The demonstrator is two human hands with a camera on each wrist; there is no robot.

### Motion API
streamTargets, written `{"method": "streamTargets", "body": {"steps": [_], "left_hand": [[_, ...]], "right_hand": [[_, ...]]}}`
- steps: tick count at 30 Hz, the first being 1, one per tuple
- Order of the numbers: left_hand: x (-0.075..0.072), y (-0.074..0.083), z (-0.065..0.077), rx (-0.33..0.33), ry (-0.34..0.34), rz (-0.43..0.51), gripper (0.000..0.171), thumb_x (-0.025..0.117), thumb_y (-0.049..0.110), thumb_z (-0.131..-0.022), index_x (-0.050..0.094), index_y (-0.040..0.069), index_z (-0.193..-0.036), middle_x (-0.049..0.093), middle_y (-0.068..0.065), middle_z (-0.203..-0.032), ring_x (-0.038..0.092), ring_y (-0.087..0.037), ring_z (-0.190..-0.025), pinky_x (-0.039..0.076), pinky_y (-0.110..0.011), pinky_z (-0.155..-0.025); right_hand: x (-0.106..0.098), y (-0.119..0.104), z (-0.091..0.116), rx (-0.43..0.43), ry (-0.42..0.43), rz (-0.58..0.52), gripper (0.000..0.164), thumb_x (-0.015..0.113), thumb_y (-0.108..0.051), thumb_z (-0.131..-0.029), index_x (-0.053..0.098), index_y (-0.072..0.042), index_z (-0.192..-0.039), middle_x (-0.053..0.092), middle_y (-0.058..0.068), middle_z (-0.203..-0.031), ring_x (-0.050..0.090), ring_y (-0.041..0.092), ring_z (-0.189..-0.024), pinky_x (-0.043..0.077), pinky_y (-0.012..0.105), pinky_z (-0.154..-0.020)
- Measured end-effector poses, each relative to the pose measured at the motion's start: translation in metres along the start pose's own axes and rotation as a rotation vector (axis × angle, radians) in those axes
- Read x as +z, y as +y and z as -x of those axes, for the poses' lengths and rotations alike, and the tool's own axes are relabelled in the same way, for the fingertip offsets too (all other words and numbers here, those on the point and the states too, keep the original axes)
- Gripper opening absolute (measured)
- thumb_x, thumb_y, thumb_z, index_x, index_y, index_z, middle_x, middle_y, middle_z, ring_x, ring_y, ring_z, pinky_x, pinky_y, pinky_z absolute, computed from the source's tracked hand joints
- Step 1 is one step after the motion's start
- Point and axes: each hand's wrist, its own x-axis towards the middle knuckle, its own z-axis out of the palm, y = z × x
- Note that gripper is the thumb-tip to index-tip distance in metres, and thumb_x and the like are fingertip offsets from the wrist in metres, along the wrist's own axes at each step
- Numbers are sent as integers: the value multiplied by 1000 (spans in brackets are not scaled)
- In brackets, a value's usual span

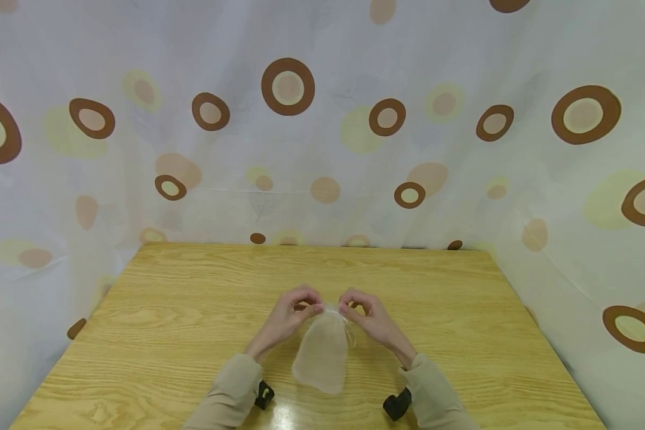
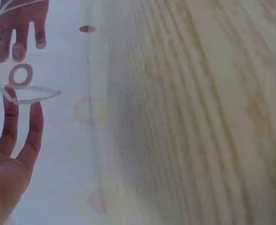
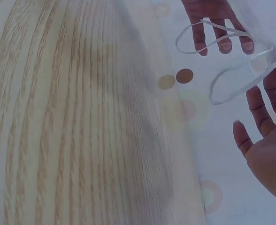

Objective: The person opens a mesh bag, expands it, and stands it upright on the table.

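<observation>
A sheer, whitish drawstring pouch [image 1: 321, 358] hangs down over the tabletop from its gathered top edge. My left hand [image 1: 289, 312] pinches the left side of that edge between thumb and forefinger. Across from it, my right hand [image 1: 375, 318] pinches the right side, a short gap away. Thin white cord [image 2: 38, 100] loops out past the fingers in the left wrist view. Two loops show in the right wrist view, one of them a drawstring loop [image 3: 234, 97] by the right hand's fingers. The other fingers of both hands are spread loosely.
The wooden table [image 1: 204, 286] spreads out beneath both hands. A white curtain with brown and beige circles [image 1: 322, 149] rises behind it and along both sides. Black devices [image 1: 398, 405] sit at both wrists beside the beige sleeves [image 1: 441, 394].
</observation>
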Motion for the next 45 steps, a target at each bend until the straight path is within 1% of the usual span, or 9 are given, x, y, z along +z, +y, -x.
{"method": "streamTargets", "body": {"steps": [5,8,14,24,28,32,38,42,45], "left_hand": [[-5,-1,-1,22,-47,-83,6,67,15,-96,70,10,-96,68,-9,-105,62,-9,-95,54,-27,-83],[-8,-1,0,22,-80,-101,7,65,17,-98,69,10,-97,67,-9,-108,62,-12,-95,54,-28,-83],[-10,2,2,11,-153,-72,12,61,17,-101,69,10,-105,62,-11,-119,58,-11,-99,53,-29,-87],[-8,0,3,28,-184,20,15,61,19,-102,71,11,-95,60,-11,-115,53,-12,-105,51,-33,-84],[-8,-2,3,29,-235,-23,25,53,23,-106,70,9,-94,59,-11,-112,51,-11,-101,48,-28,-80],[-9,-2,4,14,-275,-44,32,44,26,-109,68,8,-96,58,-8,-106,49,-10,-94,46,-26,-79],[-8,-2,5,0,-240,-3,27,46,21,-108,67,7,-98,59,-11,-106,53,-10,-96,50,-28,-84],[-6,-2,4,12,-186,-5,23,50,18,-107,68,8,-96,60,-10,-108,53,-11,-101,51,-29,-88],[-6,-1,3,22,-171,23,22,52,17,-105,68,6,-96,57,-12,-111,52,-13,-103,51,-30,-88]], "right_hand": [[-1,1,1,30,-22,-24,11,54,-3,-103,64,-1,-98,61,17,-97,54,7,-96,44,30,-88],[-1,0,0,31,-18,25,11,54,-4,-103,64,-3,-98,61,14,-96,53,7,-92,44,29,-85],[0,-3,-2,18,26,126,10,57,-5,-101,65,-6,-96,64,13,-93,53,8,-82,43,29,-76],[1,0,-2,11,-24,62,11,55,-6,-103,64,-5,-96,63,14,-95,53,6,-89,44,30,-80],[-2,3,0,-16,-38,56,12,53,-4,-103,63,-3,-96,61,15,-93,52,5,-89,44,27,-81],[-5,2,2,2,-36,59,12,53,-5,-103,62,0,-98,60,14,-92,52,3,-89,44,25,-81],[-6,-1,4,47,-67,19,13,53,-8,-104,64,-2,-104,63,13,-99,55,5,-92,47,27,-83],[-6,-1,6,40,-123,-30,12,53,-7,-104,63,-4,-110,62,14,-106,56,7,-94,49,31,-86],[-6,-2,5,36,-168,-70,10,54,-5,-103,63,-4,-108,61,11,-107,55,8,-95,49,32,-85]]}}
